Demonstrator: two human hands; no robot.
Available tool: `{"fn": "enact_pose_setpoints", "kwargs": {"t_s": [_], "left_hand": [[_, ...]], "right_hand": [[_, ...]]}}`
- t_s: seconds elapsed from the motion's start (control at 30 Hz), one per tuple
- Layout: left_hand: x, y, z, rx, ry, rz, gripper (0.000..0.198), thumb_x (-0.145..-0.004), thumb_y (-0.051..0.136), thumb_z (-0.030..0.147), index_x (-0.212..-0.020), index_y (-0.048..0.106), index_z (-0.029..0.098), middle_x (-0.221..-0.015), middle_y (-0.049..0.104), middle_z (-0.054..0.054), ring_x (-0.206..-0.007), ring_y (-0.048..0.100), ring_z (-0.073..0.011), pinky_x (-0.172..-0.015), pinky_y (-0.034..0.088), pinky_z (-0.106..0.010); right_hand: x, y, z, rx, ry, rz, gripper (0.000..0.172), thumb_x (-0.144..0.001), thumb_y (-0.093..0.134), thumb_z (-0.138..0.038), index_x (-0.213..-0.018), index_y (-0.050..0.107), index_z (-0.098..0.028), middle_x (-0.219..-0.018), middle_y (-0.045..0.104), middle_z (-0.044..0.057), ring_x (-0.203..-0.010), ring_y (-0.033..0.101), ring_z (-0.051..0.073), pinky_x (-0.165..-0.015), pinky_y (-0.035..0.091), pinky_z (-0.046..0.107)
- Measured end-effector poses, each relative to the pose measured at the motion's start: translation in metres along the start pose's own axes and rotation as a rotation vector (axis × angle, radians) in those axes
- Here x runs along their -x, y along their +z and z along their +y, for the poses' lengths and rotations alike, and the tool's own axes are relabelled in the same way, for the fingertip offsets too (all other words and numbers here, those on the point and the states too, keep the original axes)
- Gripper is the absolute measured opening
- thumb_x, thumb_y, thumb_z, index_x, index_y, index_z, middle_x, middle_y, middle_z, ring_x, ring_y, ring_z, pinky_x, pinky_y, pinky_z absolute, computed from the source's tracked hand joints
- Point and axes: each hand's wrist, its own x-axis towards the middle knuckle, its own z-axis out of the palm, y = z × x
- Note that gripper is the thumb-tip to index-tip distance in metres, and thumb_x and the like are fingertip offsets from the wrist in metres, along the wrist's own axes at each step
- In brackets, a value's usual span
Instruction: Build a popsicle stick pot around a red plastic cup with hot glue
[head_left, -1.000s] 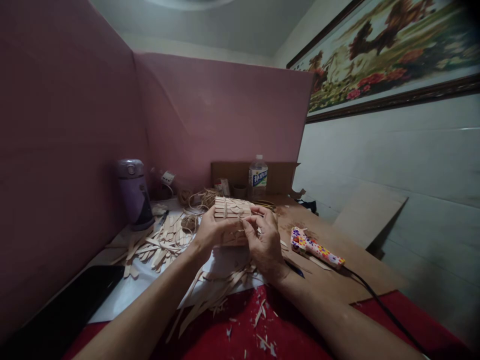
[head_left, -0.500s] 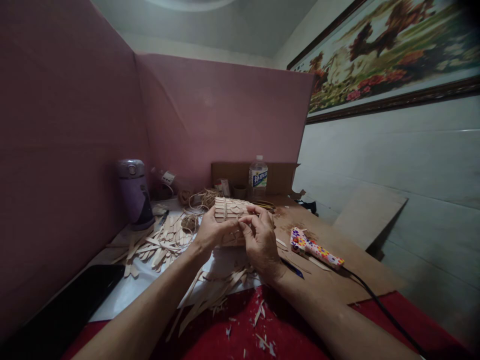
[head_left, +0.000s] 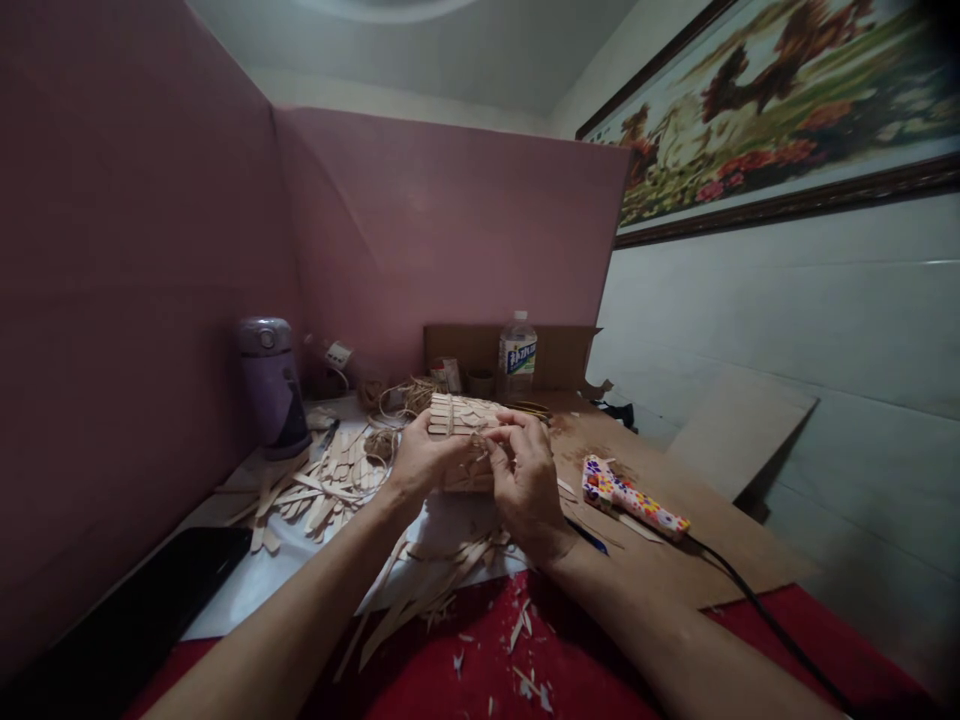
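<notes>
And there's a small shift: the right hand (head_left: 526, 482), its thumb up against the left thumb half a second ago, now slips slightly to the right. The left hand (head_left: 420, 462) doesn't budge, curled firmly round the left end of the stick roll (head_left: 466, 406), thumb along its near side. The roll lies sideways, held up in front of the person over the white sheet (head_left: 232, 605), with a twine band (head_left: 451, 415) around it near the left end. So the left looks to be doing the steadying, the right the fine fingering. The right's fingers are half curled at the roll's right end, thumb near the forefinger; whether they pinch anything is too small to tell. Elsewhere nothing stirs: loose sticks (head_left: 341, 465) to the left, glue gun (head_left: 634, 500) resting on the cardboard (head_left: 720, 555) to the right.
</notes>
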Motion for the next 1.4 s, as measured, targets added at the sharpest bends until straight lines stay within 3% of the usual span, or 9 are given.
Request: {"fn": "enact_pose_setpoints", "kwargs": {"t_s": [0.63,0.8,1.13,1.4], "left_hand": [[-0.0038,-0.0018,-0.0014,0.067,-0.001,0.030,0.038,-0.055,0.075,0.024,-0.090,0.065,0.014,-0.085,0.072,-0.004,-0.070,0.064,-0.0166,-0.072,0.050,-0.030],[-0.0038,-0.0052,-0.0041,0.028,0.029,-0.042,0.044,-0.057,0.076,0.026,-0.097,0.062,0.013,-0.089,0.071,-0.005,-0.077,0.065,-0.0187,-0.074,0.050,-0.031],[-0.0065,-0.0029,-0.0051,0.050,0.008,0.011,0.038,-0.054,0.074,0.020,-0.090,0.064,0.014,-0.084,0.072,-0.004,-0.073,0.065,-0.0182,-0.072,0.050,-0.031],[-0.0061,-0.0035,-0.0046,0.024,0.021,0.014,0.031,-0.058,0.072,0.020,-0.088,0.063,0.015,-0.086,0.072,-0.004,-0.073,0.065,-0.0167,-0.070,0.050,-0.027]], "right_hand": [[-0.0028,-0.0101,-0.0051,0.339,-0.279,-0.128,0.022,-0.083,0.056,-0.015,-0.100,0.067,-0.023,-0.119,0.057,0.010,-0.114,0.044,0.030,-0.091,0.037,0.047],[-0.0021,-0.0093,-0.0031,0.335,-0.249,-0.141,0.025,-0.082,0.056,-0.014,-0.103,0.066,-0.024,-0.119,0.057,0.009,-0.114,0.044,0.030,-0.093,0.038,0.047],[0.0008,-0.0040,0.0017,0.149,-0.152,-0.087,0.010,-0.088,0.054,-0.018,-0.092,0.062,-0.022,-0.106,0.061,0.007,-0.104,0.051,0.023,-0.093,0.041,0.042],[0.0024,-0.0052,-0.0008,0.159,-0.153,-0.082,0.013,-0.088,0.055,-0.019,-0.097,0.063,-0.023,-0.109,0.060,0.006,-0.106,0.051,0.024,-0.094,0.040,0.043]]}}
